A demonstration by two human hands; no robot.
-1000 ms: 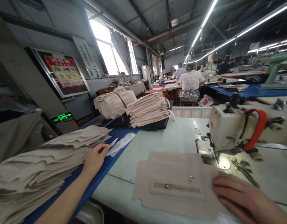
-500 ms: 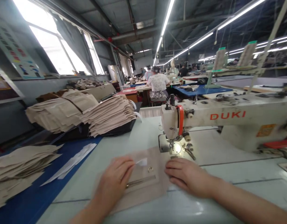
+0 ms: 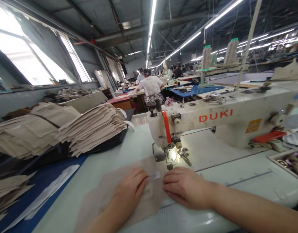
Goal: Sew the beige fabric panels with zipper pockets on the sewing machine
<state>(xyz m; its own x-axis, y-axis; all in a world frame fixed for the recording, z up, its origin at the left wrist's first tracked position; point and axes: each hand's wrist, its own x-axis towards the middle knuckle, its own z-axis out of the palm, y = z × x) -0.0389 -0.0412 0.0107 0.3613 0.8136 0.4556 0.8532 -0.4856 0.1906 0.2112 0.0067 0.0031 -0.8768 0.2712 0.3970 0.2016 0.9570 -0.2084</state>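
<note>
Now my left hand (image 3: pixel 132 191) and right hand (image 3: pixel 185 187) press flat and open on the beige fabric (image 3: pixel 100 200), a white label (image 3: pixel 154 176) between their fingertips, near the sewing machine (image 3: pixel 212 120).

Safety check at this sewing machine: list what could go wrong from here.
1. The left hand and right hand press the beige fabric piece close to the needle; a finger might get caught.
2. The small white label beside the left hand looks loose and may shift, sewing crooked.
</note>
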